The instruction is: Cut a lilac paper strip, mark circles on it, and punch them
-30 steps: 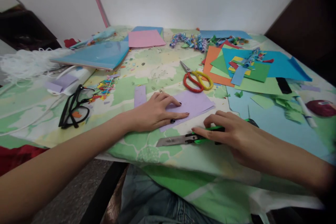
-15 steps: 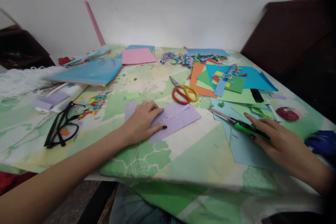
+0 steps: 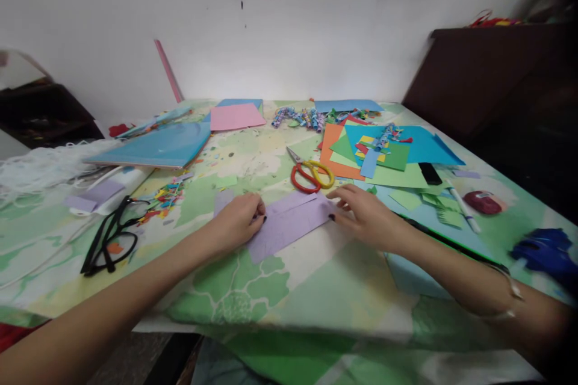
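Observation:
Purple paper [image 3: 289, 224] lies on the patterned tablecloth in front of me, with a narrow strip along its upper edge. My left hand [image 3: 239, 216] rests at its left end, fingers curled in and thumb against them. At the right end, my right hand [image 3: 356, 210] has thumb and fingers around the paper's corner. Red and yellow scissors [image 3: 311, 175] lie just beyond the paper. The green cutter [image 3: 456, 242] lies on light blue paper, partly hidden behind my right forearm.
Black glasses [image 3: 106, 240] and colourful scraps [image 3: 165, 195] lie at the left, near a blue folder [image 3: 153, 143]. Coloured sheets [image 3: 406, 174], a marker [image 3: 465, 210], a dark red object [image 3: 482, 202] and a blue object [image 3: 544, 252] are at the right.
My right hand has let go of the green cutter and moved left to the purple paper's right end. My left hand's fingers have curled in. The view has tilted slightly upward.

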A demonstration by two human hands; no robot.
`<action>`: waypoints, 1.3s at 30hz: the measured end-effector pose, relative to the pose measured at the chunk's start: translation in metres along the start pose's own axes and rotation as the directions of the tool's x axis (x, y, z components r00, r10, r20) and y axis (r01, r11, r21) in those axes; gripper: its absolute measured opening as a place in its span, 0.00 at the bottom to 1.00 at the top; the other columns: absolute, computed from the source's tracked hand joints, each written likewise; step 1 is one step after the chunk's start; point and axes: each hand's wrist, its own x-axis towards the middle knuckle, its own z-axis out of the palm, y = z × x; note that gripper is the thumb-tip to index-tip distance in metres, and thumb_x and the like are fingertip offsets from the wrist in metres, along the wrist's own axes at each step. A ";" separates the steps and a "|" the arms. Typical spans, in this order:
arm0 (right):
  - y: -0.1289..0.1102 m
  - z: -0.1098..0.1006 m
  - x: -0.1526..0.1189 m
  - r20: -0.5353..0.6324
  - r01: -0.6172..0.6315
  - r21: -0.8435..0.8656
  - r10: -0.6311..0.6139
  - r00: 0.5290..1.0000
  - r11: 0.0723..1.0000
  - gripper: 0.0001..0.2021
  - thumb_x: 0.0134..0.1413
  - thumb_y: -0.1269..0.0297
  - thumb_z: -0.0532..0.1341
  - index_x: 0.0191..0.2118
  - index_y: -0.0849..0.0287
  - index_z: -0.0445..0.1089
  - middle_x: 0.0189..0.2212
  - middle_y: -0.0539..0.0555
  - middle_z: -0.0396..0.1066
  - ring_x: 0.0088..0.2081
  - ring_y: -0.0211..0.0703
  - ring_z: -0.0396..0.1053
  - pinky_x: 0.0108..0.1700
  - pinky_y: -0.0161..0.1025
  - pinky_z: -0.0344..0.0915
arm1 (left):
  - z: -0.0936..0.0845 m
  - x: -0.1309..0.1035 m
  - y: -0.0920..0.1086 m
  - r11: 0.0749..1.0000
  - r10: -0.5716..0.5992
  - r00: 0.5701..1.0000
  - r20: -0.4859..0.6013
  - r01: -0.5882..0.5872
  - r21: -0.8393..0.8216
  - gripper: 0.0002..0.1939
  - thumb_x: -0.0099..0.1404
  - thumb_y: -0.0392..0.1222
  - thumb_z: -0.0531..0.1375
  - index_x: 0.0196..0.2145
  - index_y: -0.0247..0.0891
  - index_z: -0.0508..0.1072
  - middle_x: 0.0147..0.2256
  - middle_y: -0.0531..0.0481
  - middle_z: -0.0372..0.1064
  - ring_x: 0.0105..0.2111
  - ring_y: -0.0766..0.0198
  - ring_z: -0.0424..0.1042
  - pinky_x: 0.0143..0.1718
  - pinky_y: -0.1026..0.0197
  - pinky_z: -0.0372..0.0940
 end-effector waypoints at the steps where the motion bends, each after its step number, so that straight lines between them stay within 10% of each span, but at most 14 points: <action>1: -0.002 0.003 0.012 -0.007 -0.082 0.079 0.082 0.997 0.994 0.13 0.50 0.69 0.59 0.44 0.60 0.66 0.45 0.61 0.66 0.42 0.50 0.67 0.44 0.48 0.63 | 0.000 -0.001 0.000 1.000 0.002 1.000 -0.023 -0.002 0.018 0.05 0.58 0.39 0.52 0.33 0.37 0.64 0.33 0.46 0.64 0.34 0.59 0.64 0.36 0.57 0.60; 7: -0.003 0.011 0.046 0.072 -0.332 0.423 0.333 0.940 0.843 0.19 0.36 0.73 0.66 0.37 0.57 0.61 0.43 0.57 0.66 0.34 0.43 0.68 0.31 0.39 0.64 | -0.001 -0.007 -0.011 0.998 -0.009 0.998 -0.069 0.013 0.058 0.08 0.57 0.36 0.50 0.36 0.37 0.64 0.35 0.45 0.64 0.36 0.58 0.64 0.39 0.55 0.61; 14: -0.010 -0.006 -0.006 0.360 -0.399 0.789 0.175 0.916 0.468 0.18 0.41 0.74 0.61 0.42 0.56 0.63 0.33 0.51 0.68 0.28 0.36 0.66 0.25 0.32 0.60 | -0.011 -0.008 -0.034 0.995 -0.096 0.980 -0.177 0.101 0.019 0.14 0.54 0.31 0.50 0.39 0.37 0.64 0.33 0.47 0.64 0.34 0.58 0.65 0.38 0.55 0.61; 18: -0.009 -0.016 -0.025 -0.030 -0.075 0.807 0.167 0.985 0.586 0.14 0.45 0.72 0.62 0.42 0.55 0.67 0.35 0.52 0.68 0.32 0.37 0.64 0.28 0.33 0.60 | -0.014 -0.003 -0.041 0.985 -0.174 0.918 -0.357 0.160 -0.070 0.15 0.56 0.36 0.53 0.43 0.37 0.62 0.42 0.42 0.62 0.38 0.54 0.65 0.45 0.48 0.60; 23: -0.002 -0.020 -0.019 -0.552 0.257 0.589 0.150 0.820 0.766 0.13 0.49 0.71 0.61 0.42 0.52 0.69 0.39 0.52 0.66 0.33 0.38 0.61 0.31 0.36 0.62 | -0.016 0.002 -0.026 0.942 -0.233 0.887 -0.398 0.105 -0.318 0.13 0.57 0.39 0.53 0.42 0.39 0.63 0.42 0.45 0.65 0.36 0.59 0.67 0.43 0.50 0.63; 33: -0.003 0.001 -0.006 -0.512 0.296 0.735 0.214 0.832 0.610 0.17 0.50 0.65 0.62 0.47 0.51 0.62 0.32 0.51 0.63 0.34 0.41 0.63 0.33 0.39 0.65 | 0.003 0.015 0.050 0.582 -0.093 0.993 -0.073 -0.005 -0.813 0.15 0.56 0.44 0.62 0.40 0.35 0.67 0.44 0.40 0.70 0.42 0.58 0.73 0.41 0.55 0.68; 39: -0.008 0.016 -0.013 -0.458 0.263 0.791 0.250 0.853 0.552 0.18 0.47 0.66 0.65 0.43 0.51 0.59 0.31 0.49 0.63 0.30 0.39 0.64 0.32 0.37 0.66 | 0.018 0.038 0.087 0.301 -0.013 0.988 -0.153 -0.142 -0.943 0.19 0.59 0.46 0.61 0.46 0.34 0.67 0.45 0.38 0.72 0.45 0.54 0.72 0.44 0.54 0.67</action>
